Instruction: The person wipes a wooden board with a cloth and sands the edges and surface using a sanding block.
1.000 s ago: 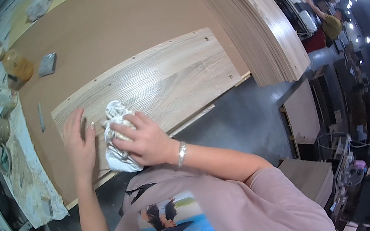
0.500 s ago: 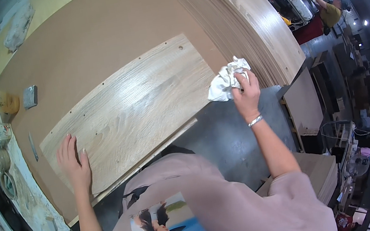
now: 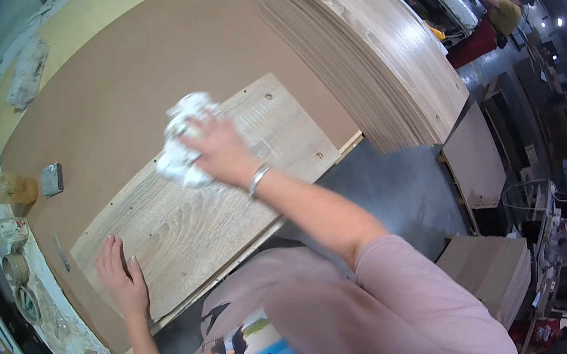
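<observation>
A wood-grain panel (image 3: 180, 233) with small drilled holes along its far edge lies on a brown board (image 3: 117, 92) in front of me. My left hand (image 3: 121, 278) rests flat on the panel's left end, fingers stretched out. Near the middle of the far edge, my right hand (image 3: 222, 148) presses a crumpled white cloth (image 3: 181, 153) onto the panel. The cloth reaches past that edge over the brown board. Motion blurs this hand a little, and its palm side is hidden.
A tall stack of wood-grain panels (image 3: 382, 46) stands at the right. Along the left edge are a jar of yellowish liquid (image 3: 14, 188), a glass jar (image 3: 5, 232), a grey block (image 3: 52, 180) and a thin blade-like tool (image 3: 62, 254). Another person (image 3: 498, 18) works far right.
My right hand has swept the white cloth leftward from beyond the panel's right end to the middle of its far edge. My left hand stays on the panel's left end.
</observation>
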Available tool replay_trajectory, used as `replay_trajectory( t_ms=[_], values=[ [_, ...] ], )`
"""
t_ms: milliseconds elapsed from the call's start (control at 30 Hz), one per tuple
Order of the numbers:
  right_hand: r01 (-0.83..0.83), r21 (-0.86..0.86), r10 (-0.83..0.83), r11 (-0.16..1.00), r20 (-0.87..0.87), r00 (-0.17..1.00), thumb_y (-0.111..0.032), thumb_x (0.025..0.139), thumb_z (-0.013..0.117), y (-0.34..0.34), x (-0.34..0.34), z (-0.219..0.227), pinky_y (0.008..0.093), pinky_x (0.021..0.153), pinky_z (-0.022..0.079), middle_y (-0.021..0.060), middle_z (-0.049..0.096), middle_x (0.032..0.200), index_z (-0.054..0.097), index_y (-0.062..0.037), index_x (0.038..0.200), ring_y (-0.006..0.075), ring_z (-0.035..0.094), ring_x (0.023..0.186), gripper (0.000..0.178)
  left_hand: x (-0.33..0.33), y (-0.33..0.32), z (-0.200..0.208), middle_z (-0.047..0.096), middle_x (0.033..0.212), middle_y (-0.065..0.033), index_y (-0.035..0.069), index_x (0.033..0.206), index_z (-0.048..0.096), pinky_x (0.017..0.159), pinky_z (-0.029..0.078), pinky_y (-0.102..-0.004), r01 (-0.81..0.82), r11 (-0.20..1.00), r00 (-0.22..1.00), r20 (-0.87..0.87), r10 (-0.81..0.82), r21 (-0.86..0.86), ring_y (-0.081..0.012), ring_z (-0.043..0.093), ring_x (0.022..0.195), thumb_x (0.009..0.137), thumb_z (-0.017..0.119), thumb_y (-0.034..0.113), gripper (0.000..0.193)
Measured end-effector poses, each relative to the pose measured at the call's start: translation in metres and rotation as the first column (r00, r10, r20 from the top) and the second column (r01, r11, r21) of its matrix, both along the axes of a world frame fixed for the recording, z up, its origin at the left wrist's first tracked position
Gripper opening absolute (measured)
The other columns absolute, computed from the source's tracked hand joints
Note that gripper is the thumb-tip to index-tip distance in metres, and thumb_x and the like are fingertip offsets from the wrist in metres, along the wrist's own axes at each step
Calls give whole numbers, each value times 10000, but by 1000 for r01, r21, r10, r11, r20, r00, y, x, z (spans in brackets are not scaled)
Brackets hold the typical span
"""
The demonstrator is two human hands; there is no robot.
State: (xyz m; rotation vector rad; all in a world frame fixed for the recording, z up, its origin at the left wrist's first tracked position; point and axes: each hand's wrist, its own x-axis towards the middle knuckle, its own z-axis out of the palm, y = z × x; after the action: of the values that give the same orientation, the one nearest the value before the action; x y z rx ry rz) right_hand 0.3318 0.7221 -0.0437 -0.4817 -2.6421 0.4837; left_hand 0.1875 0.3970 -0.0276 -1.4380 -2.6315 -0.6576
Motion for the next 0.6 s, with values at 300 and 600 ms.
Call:
replay_trajectory(
  t_ms=[300, 600],
  values=[
    [482, 17, -480, 876, -71, 875, -64, 772, 614, 134, 96, 18, 493, 1048, 399, 226, 576, 1266, 663, -53, 1192, 409, 497, 1210, 423, -3, -4, 3, 555, 1388, -132, 49, 1296, 570, 1111, 323, -463, 15, 999, 999, 46, -16, 33, -345, 484, 1275, 838, 608, 75, 460],
    [-229, -365, 151, 902, -229, 962, -311, 754, 799, -92, 44, 37, 534, 1160, 284, 208, 284, 1579, 380, -114, 1507, 450, 283, 1429, 885, -30, -17, -45, 556, 1390, -138, 31, 1339, 563, 1100, 386, -398, -213, 944, 850, 524, 53, 250, -270, 482, 1305, 878, 594, 90, 467]
  ],
)
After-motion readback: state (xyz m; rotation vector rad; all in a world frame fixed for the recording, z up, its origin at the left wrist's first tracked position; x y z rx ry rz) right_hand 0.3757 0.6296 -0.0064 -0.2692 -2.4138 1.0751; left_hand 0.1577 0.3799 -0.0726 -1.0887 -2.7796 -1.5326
